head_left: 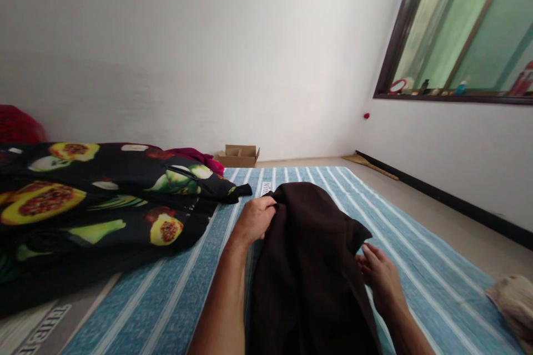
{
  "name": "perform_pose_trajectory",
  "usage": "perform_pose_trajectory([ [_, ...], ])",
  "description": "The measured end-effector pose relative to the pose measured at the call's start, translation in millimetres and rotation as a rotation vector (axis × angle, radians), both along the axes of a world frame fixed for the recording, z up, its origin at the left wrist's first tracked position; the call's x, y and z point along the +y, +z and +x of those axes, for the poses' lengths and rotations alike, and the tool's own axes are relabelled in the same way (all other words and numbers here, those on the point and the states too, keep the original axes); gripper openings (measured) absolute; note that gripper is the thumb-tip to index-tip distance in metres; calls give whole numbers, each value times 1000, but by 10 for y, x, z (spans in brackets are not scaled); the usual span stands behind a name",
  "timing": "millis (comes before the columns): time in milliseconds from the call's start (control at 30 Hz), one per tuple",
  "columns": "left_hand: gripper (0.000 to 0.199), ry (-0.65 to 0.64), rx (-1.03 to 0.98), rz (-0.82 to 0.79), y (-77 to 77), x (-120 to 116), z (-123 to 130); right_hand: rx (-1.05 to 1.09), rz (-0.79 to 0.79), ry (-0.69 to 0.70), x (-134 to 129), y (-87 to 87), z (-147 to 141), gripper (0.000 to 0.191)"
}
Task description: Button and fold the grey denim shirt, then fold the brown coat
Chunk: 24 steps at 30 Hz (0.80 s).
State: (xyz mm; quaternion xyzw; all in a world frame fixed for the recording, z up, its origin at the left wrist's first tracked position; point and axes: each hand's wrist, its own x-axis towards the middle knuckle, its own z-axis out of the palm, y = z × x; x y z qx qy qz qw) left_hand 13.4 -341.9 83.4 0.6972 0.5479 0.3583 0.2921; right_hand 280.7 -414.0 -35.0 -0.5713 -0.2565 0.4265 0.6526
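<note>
A dark brown garment (312,255) lies lengthwise over the blue striped sheet (166,288), its far end bunched up. My left hand (255,219) pinches the garment's far left edge. On the other side, my right hand (380,273) has its thumb and fingers closed on the pointed corner at the far right. Left of my hands, a black garment with a fruit print (100,199) is spread out, one cuff reaching toward the brown garment.
Behind the bed stands an open cardboard box (238,156) by the white wall. Magenta cloth (200,158) shows behind the printed garment. A pale cloth (514,302) is at the right edge. Small items line the windowsill (453,97); a broom (375,167) lies on the floor.
</note>
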Motion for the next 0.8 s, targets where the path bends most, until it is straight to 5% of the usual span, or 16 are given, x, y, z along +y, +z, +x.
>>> perform_pose_trajectory([
  [133,20,87,-79,277,25,11,2,-245,-81,150,-297,219,-152,79],
  [267,17,113,-194,373,49,-3,46,-499,7,262,-479,82,-396,78],
  [367,14,122,-406,380,149,-112,42,-443,23,255,-481,14,-392,59],
  [500,8,113,-730,475,333,-413,-153,-144,9,164,-340,330,-13,55],
  [567,5,-52,-851,458,365,-554,-318,-57,66,-38,-238,555,225,61],
  [700,24,-670,-847,342,302,-625,-568,-18,197,-285,-41,755,492,66],
  [767,35,-736,-853,328,269,-554,-588,-26,198,-275,18,710,490,66],
  [800,35,-672,-835,301,258,-500,-569,-30,184,-254,32,670,462,67],
])
